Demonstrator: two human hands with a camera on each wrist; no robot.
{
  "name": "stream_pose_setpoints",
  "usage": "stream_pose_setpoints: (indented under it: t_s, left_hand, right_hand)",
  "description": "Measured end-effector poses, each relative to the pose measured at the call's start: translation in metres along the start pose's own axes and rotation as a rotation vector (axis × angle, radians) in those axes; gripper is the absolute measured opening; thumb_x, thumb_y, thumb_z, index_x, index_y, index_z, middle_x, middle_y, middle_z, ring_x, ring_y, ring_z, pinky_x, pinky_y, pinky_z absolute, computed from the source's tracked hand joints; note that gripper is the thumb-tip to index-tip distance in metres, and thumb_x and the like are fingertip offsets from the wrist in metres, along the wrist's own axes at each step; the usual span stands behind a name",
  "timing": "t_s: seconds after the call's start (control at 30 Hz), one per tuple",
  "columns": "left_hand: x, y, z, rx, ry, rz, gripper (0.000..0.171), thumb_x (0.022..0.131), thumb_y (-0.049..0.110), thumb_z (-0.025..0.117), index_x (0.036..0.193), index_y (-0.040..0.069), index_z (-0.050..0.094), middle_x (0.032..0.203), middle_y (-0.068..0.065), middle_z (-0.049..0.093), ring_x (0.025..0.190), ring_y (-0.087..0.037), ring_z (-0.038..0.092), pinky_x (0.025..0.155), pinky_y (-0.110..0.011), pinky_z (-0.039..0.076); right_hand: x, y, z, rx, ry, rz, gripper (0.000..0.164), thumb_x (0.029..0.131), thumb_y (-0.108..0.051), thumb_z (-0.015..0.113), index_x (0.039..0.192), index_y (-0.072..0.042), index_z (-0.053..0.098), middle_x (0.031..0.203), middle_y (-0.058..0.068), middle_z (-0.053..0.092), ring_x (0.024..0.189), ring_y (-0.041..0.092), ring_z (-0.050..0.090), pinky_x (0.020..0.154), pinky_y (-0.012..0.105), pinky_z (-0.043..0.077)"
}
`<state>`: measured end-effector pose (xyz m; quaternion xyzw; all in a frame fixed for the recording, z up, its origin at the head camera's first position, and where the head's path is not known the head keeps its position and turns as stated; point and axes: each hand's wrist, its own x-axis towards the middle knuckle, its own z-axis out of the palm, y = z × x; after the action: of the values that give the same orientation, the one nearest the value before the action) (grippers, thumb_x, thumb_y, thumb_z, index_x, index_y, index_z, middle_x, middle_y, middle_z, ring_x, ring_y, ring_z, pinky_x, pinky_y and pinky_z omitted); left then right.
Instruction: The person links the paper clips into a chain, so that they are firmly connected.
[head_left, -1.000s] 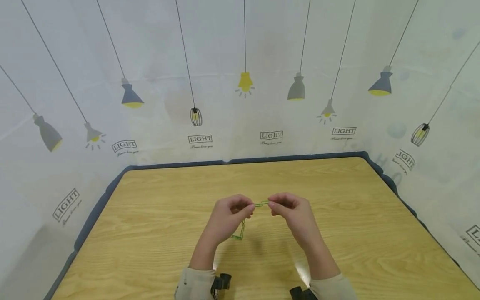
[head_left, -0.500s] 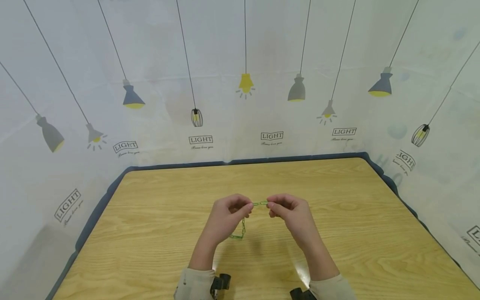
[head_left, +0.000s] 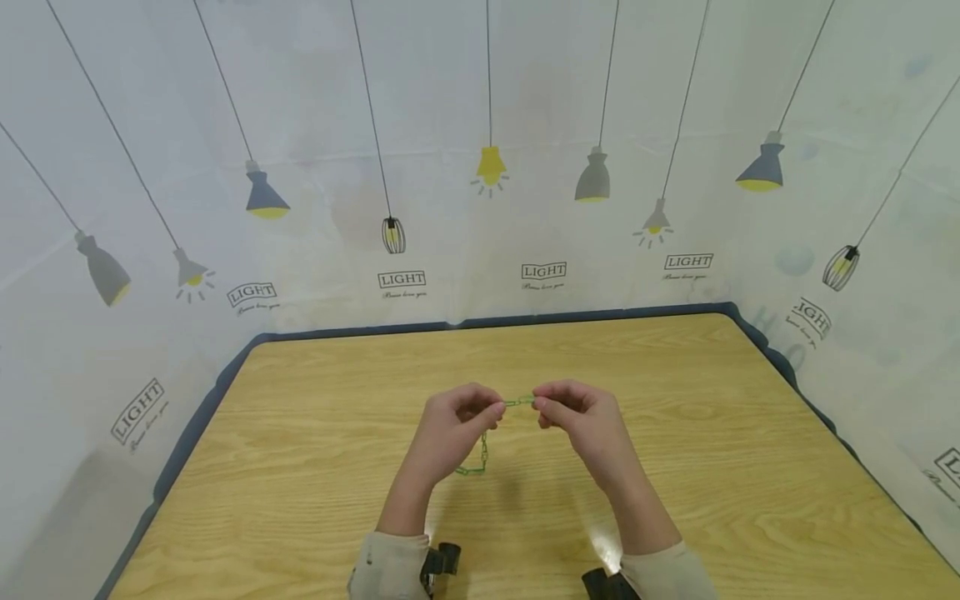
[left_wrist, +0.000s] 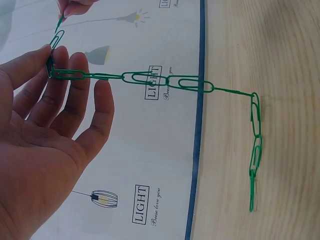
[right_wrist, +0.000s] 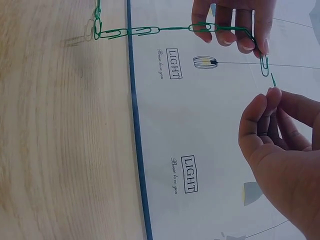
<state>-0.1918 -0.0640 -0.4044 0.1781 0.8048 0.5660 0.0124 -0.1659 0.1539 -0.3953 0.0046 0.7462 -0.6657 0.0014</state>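
Note:
My left hand (head_left: 453,429) pinches a chain of linked green paper clips (left_wrist: 232,91) between thumb and fingertips. One end clip (right_wrist: 265,65) sticks out past the fingertips toward my right hand (head_left: 588,425). The rest of the chain runs over the left fingers, hangs down and bends along the tabletop. Between its thumb and forefinger my right hand pinches a single green paper clip (right_wrist: 273,80). That clip's tip is right at the chain's end clip; most of it is hidden by the fingers.
The wooden table (head_left: 337,392) has a dark blue edge (head_left: 600,314). Behind it and at both sides stands a pale wall covering (head_left: 315,100) printed with lamps. Black wrist mounts (head_left: 442,560) sit at the sleeves.
Both hands keep their pinch and have risen very slightly. The two clip ends between them have shifted a little against each other, and the hanging chain has swayed slightly left.

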Motion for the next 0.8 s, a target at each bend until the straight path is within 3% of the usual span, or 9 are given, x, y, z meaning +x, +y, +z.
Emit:
stream_pose_setpoints:
  t_s: [0.2, 0.53, 0.8]
  left_hand:
    - [0.002, 0.0, -0.001, 0.013, -0.013, 0.013, 0.016, 0.105, 0.025, 0.071, 0.112, 0.013, 0.078, 0.102, -0.011, 0.077, 0.089, -0.018, 0.073, 0.081, -0.029, 0.06]
    - [0.002, 0.0, -0.002, 0.018, -0.011, 0.016, 0.013, 0.104, 0.026, 0.072, 0.111, 0.016, 0.078, 0.101, -0.003, 0.078, 0.09, -0.013, 0.073, 0.083, -0.029, 0.062]
    - [0.001, 0.0, -0.004, 0.02, -0.014, 0.009, 0.013, 0.103, 0.026, 0.073, 0.111, 0.016, 0.078, 0.103, -0.003, 0.078, 0.094, -0.023, 0.075, 0.083, -0.03, 0.062]
  right_hand:
    - [0.001, -0.004, 0.002, -0.016, -0.002, -0.004, 0.022, 0.104, -0.023, 0.072, 0.118, -0.007, 0.076, 0.099, 0.002, 0.072, 0.092, 0.02, 0.068, 0.089, 0.031, 0.059]
    - [0.002, -0.009, 0.009, -0.018, -0.025, -0.025, 0.025, 0.103, -0.022, 0.073, 0.118, -0.003, 0.075, 0.096, 0.002, 0.071, 0.091, 0.021, 0.067, 0.089, 0.031, 0.058]
    - [0.003, -0.008, 0.014, -0.011, -0.033, -0.035, 0.024, 0.102, -0.021, 0.073, 0.117, -0.001, 0.075, 0.093, 0.001, 0.07, 0.088, 0.02, 0.066, 0.087, 0.03, 0.058]
